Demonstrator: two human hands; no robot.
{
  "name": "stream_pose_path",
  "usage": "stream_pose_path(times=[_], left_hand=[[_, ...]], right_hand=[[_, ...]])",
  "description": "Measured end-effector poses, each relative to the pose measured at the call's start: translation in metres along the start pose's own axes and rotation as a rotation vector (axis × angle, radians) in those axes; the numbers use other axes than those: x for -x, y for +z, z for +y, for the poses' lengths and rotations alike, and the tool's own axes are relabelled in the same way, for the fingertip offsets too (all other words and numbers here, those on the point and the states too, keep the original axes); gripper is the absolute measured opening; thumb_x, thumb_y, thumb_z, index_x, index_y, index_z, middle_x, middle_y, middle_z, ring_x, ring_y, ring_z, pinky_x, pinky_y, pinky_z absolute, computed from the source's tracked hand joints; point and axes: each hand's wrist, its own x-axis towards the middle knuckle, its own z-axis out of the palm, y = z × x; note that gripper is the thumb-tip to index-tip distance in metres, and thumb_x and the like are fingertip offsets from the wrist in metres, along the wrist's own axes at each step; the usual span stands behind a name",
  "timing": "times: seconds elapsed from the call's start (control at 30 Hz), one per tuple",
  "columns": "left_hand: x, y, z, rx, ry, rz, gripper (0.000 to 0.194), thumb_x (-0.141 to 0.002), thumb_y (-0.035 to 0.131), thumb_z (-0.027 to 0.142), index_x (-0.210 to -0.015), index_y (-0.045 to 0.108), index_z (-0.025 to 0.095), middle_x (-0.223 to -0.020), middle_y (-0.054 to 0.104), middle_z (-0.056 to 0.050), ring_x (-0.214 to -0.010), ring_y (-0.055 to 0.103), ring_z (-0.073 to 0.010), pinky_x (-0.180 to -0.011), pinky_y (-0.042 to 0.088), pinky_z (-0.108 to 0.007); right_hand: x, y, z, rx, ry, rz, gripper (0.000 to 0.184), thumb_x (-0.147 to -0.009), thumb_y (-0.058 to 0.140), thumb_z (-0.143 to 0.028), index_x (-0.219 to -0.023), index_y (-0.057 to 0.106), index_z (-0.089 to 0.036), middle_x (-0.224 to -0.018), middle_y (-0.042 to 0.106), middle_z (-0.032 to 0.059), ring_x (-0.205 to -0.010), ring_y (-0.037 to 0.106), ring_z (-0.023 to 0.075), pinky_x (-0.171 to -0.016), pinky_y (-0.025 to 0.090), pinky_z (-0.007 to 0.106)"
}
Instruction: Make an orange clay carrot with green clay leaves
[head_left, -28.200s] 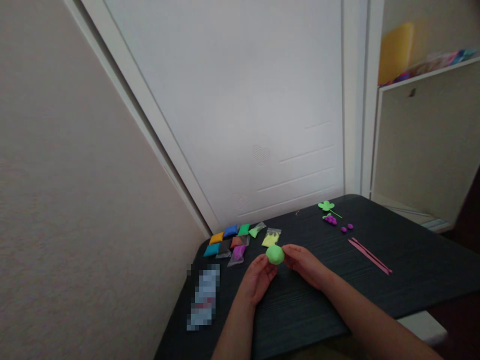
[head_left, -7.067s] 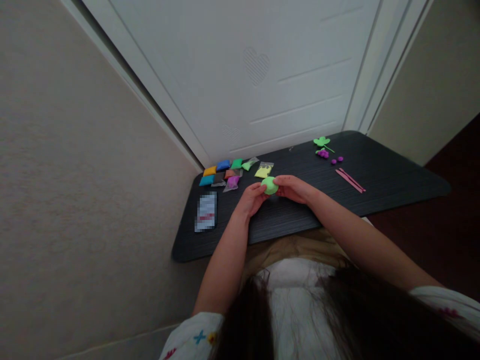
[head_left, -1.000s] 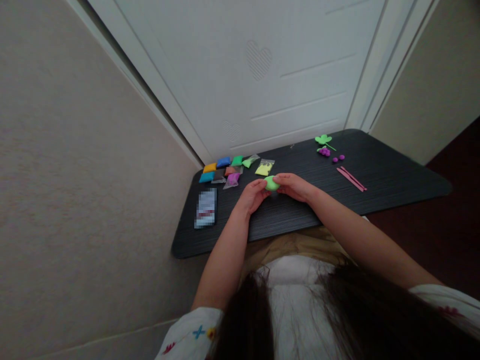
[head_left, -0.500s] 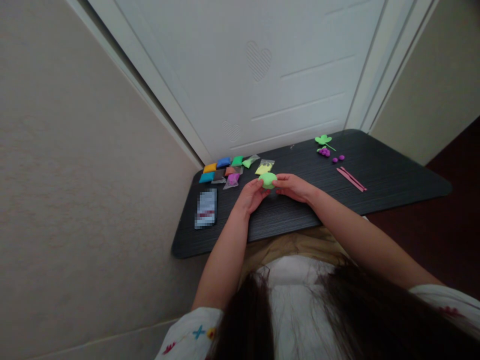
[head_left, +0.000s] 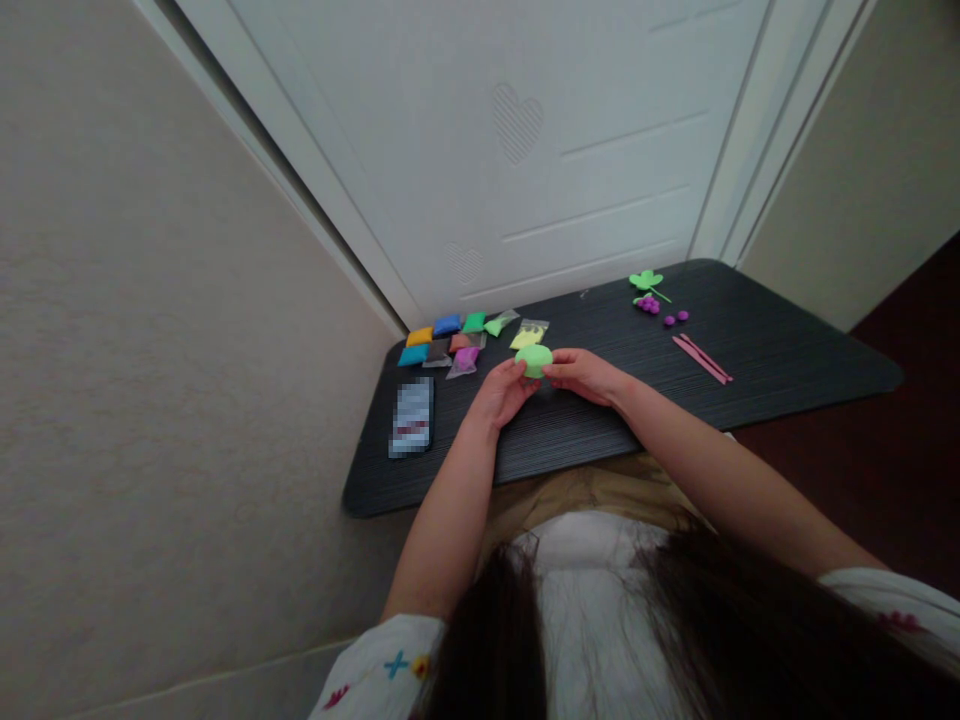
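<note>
A flattened, rounded piece of light green modelling clay (head_left: 534, 361) is held up over the dark table between both hands. My left hand (head_left: 505, 391) grips its left edge with the thumb and fingers. On the opposite edge, my right hand (head_left: 583, 376) pinches it the same way. Just beyond the clay lies a clear packet of pale yellow clay (head_left: 529, 334). To the right rest a green clay leaf shape (head_left: 646, 280) with a thin stem, a cluster of purple clay balls (head_left: 648, 304) and two loose purple balls (head_left: 676, 318).
Several packets of coloured clay (head_left: 448, 324) lie at the table's back left. A phone (head_left: 412, 417) with a blurred screen sits near the left edge. Pink modelling tools (head_left: 703, 359) lie on the right of the dark table (head_left: 795, 345). A white door (head_left: 465, 130) stands directly behind it.
Almost nothing differs. Both hands keep hold of the green clay, which has shifted very slightly left.
</note>
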Motion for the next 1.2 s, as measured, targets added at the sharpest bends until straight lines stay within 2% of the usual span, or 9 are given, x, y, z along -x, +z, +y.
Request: stream_pose_path(times=[0.2,0.43,0.67,0.83,0.93,1.03,1.2], left_hand=[[0.0001,-0.002,-0.0018,-0.027,-0.025,-0.038,0.024,-0.066,0.064,0.019,-0.09,0.06,0.015,-0.086,0.063,-0.003,-0.078,0.057,-0.0114,-0.071,0.043,-0.026],[-0.002,-0.0036,-0.0028,-0.046,0.008,0.0,0.022,-0.069,0.061,0.02,-0.091,0.06,0.015,-0.089,0.062,-0.004,-0.08,0.056,-0.0112,-0.071,0.042,-0.025],[-0.0012,-0.0001,-0.0028,-0.058,-0.026,0.027,0.029,-0.063,0.066,0.019,-0.091,0.059,0.016,-0.084,0.063,-0.002,-0.073,0.057,-0.0099,-0.069,0.042,-0.024],[-0.0027,-0.0014,-0.0016,-0.042,0.002,0.082,0.023,-0.066,0.064,0.021,-0.088,0.059,0.016,-0.084,0.064,-0.002,-0.074,0.058,-0.0105,-0.069,0.042,-0.025],[-0.004,-0.0037,-0.0012,-0.005,0.007,0.13,0.019,-0.068,0.062,0.025,-0.085,0.059,0.017,-0.08,0.064,-0.001,-0.07,0.058,-0.0099,-0.067,0.043,-0.025],[-0.0053,-0.0054,-0.0022,0.012,-0.003,0.121,0.021,-0.07,0.06,0.029,-0.086,0.059,0.016,-0.081,0.064,-0.002,-0.071,0.058,-0.0109,-0.065,0.043,-0.024],[-0.0075,-0.0054,-0.0044,-0.008,-0.02,0.112,0.021,-0.07,0.06,0.029,-0.085,0.059,0.014,-0.076,0.064,-0.002,-0.071,0.059,-0.0114,-0.065,0.044,-0.024]], right_hand=[[-0.001,-0.0018,0.0016,-0.023,-0.036,0.042,0.021,-0.061,0.07,-0.025,-0.079,0.064,-0.016,-0.076,0.061,-0.0002,-0.064,0.05,0.0076,-0.06,0.036,0.023],[0.0004,0.0003,-0.0007,-0.018,0.003,0.02,0.021,-0.061,0.069,-0.025,-0.079,0.064,-0.017,-0.076,0.06,-0.0009,-0.064,0.049,0.0069,-0.06,0.036,0.022],[-0.001,-0.0004,0.0025,0.01,0.021,0.063,0.021,-0.061,0.069,-0.028,-0.078,0.062,-0.017,-0.069,0.056,-0.0019,-0.061,0.047,0.0066,-0.059,0.036,0.022],[-0.0026,-0.0015,0.003,0.007,0.016,0.077,0.02,-0.063,0.067,-0.032,-0.075,0.061,-0.018,-0.069,0.055,-0.0017,-0.062,0.047,0.0069,-0.058,0.037,0.021],[-0.0039,-0.0025,0.0023,0.05,-0.035,0.188,0.025,-0.065,0.063,-0.037,-0.085,0.06,-0.022,-0.082,0.057,-0.0012,-0.064,0.048,0.0072,-0.057,0.038,0.021],[-0.0044,-0.0026,0.0016,0.165,-0.123,0.275,0.033,-0.067,0.061,-0.039,-0.097,0.058,-0.027,-0.092,0.058,-0.0007,-0.069,0.05,0.0085,-0.057,0.038,0.021],[-0.0029,-0.0007,0.0021,0.341,-0.213,0.2,0.034,-0.067,0.06,-0.036,-0.099,0.061,-0.024,-0.096,0.061,0.0013,-0.077,0.052,0.0118,-0.065,0.039,0.025]])
